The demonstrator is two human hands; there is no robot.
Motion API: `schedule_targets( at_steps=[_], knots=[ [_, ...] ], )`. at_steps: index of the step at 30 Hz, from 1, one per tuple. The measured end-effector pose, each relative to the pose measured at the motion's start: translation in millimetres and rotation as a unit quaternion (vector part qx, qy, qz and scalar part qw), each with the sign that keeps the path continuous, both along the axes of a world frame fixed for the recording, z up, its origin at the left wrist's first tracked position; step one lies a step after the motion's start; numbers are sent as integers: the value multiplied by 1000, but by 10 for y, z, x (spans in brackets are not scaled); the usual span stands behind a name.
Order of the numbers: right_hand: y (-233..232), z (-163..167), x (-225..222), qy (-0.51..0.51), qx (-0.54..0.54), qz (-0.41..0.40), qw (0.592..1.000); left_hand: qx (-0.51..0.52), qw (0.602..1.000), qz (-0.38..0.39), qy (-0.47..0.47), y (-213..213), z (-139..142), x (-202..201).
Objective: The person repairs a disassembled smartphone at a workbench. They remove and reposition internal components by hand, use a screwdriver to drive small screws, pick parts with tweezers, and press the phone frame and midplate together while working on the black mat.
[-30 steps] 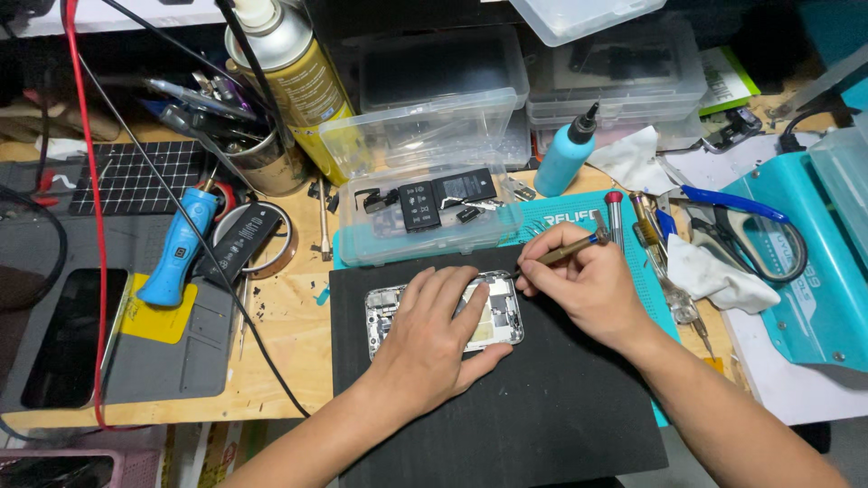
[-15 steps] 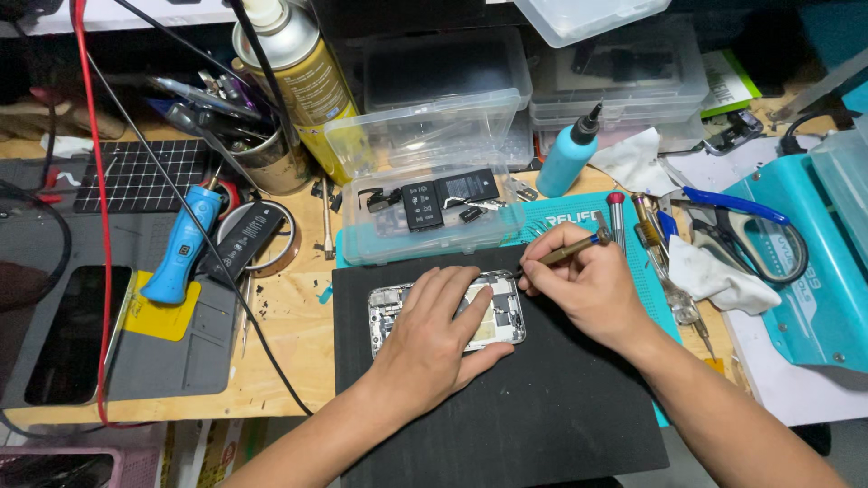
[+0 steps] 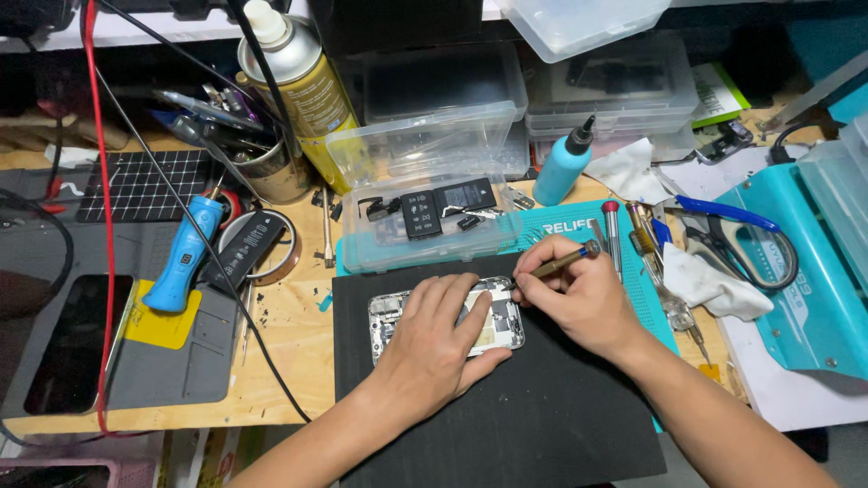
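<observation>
We see first the black mat (image 3: 542,425) that lies on the wooden counter (image 3: 289,352), nearest to us. On this mat lies an opened phone (image 3: 502,321) with its inner parts showing. Our left hand (image 3: 434,348) rests flat on the phone and presses it down; its grip is spread and not clenched around anything. Our right hand (image 3: 583,294) is just beside the phone, at its upper right corner, and its grip is closed on a thin screwdriver (image 3: 565,260), whose tip points to the phone's top edge.

Behind the mat we see a teal work mat (image 3: 579,221) and a clear plastic box (image 3: 425,217) with small dark parts inside. Left of it lie a blue tool (image 3: 183,258) and a roll of tape (image 3: 271,248). Further back stand a blue bottle (image 3: 561,163) and a gold spray can (image 3: 303,86). At the right lie a white cloth (image 3: 714,285) and blue-handled scissors (image 3: 732,221).
</observation>
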State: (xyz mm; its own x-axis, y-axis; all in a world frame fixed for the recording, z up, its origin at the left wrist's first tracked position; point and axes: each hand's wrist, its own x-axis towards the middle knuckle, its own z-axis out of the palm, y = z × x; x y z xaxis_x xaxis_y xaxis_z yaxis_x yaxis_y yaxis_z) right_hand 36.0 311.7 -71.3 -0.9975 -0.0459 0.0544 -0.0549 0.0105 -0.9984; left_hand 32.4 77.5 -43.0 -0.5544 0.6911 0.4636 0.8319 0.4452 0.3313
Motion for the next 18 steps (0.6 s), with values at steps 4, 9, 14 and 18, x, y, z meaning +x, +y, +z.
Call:
schedule_targets(
  at_steps=[4,9,14,18],
  knots=[
    [-10,29,7,-6,67,-16,998,-12,1000,-7,3,-8,1,5],
    [-12,24,14,3,16,-3,1000,-23,999,-17,14,-10,28,-16],
    [-15,30,3,1,60,-11,998,-63,997,-27,25,-7,61,-23],
    [-27,64,6,11,97,-16,995,-79,996,-31,40,-13,73,-16]
  ],
)
